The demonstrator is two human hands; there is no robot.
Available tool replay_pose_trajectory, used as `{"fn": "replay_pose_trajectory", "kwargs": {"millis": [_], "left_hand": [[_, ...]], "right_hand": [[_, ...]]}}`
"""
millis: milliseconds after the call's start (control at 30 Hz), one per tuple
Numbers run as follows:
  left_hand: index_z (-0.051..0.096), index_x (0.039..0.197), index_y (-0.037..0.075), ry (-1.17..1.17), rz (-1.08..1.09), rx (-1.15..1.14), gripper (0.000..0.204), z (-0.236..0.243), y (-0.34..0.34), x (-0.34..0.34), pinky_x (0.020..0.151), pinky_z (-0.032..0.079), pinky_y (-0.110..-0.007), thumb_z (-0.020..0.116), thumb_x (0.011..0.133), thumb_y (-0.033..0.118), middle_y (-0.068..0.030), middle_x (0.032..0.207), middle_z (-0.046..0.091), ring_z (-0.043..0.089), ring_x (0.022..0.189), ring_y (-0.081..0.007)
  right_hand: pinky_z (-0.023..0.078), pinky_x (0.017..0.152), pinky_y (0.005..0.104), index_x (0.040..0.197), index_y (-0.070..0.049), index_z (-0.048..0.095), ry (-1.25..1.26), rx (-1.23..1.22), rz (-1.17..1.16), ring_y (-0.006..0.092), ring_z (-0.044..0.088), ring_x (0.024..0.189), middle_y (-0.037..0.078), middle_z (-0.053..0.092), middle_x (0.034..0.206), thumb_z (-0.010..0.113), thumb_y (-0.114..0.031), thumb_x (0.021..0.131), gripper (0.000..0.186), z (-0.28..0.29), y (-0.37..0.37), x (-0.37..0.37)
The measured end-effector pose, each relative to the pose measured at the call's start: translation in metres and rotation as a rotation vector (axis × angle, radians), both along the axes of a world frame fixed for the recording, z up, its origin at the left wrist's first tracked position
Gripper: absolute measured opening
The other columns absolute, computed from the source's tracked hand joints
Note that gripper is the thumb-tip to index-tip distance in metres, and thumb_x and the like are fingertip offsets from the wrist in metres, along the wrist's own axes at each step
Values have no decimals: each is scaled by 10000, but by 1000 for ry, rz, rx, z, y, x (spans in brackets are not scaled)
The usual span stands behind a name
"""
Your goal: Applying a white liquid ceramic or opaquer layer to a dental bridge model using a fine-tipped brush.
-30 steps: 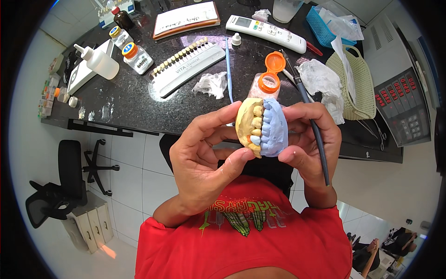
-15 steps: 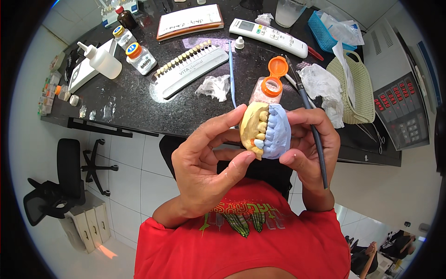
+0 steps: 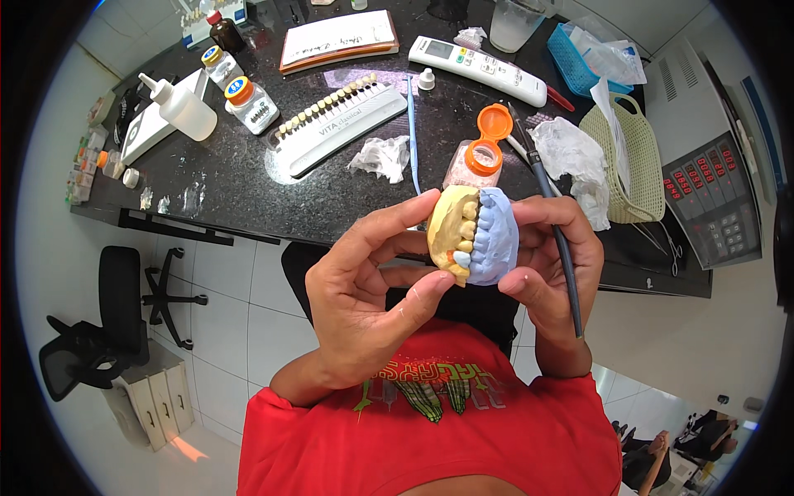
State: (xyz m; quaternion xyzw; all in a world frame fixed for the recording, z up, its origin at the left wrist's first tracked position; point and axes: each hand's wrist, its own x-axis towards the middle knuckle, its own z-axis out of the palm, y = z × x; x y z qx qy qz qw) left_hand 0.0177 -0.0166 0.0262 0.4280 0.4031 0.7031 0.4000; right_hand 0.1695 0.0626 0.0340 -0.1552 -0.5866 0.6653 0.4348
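Between my two hands are two dental casts pressed together at the teeth. My left hand (image 3: 368,289) grips the yellow dental cast (image 3: 447,219) by its outer edges, with finger and thumb. On that cast an orange patch and a pale bluish-white tooth (image 3: 461,259) show near the lower end. My right hand (image 3: 556,260) is closed on the blue dental cast (image 3: 497,240). A dark, slim-handled tool (image 3: 562,248), whose kind I cannot make out, also rests in the right hand, slanting across the fingers. Just beyond the casts stands an open jar of pinkish powder (image 3: 471,165) with an orange flip lid.
On the dark counter (image 3: 248,190) lie a tooth shade guide (image 3: 339,124), a blue-handled stick (image 3: 413,136), crumpled tissue (image 3: 382,157) and a white remote control (image 3: 480,70). Bottles stand at left, including a squeeze bottle (image 3: 186,109). A green basket (image 3: 628,157) and a device with red digits (image 3: 711,182) are at right.
The casts and both hands hold almost the same pose. Only a slight shift of the whole view shows.
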Motion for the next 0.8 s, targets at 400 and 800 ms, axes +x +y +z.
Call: {"fn": "replay_pose_trajectory", "kwargs": {"millis": [400, 800], "left_hand": [[435, 1175, -80, 0, -15, 5, 483, 0, 0, 0, 768, 523, -263, 616, 728, -81, -155, 1104, 508, 570, 954, -190], [448, 1167, -63, 17, 3, 3, 473, -1, 0, 0, 790, 522, -273, 606, 723, -95, -165, 1141, 485, 553, 990, -201]], "right_hand": [[523, 767, 289, 1086, 53, 456, 14, 15, 7, 207, 595, 909, 152, 544, 1008, 677, 39, 703, 443, -1, 1, 1], [522, 761, 284, 1082, 47, 467, 10, -7, 0, 196, 592, 905, 142, 546, 997, 686, 33, 697, 443, -4, 2, 0]]}}
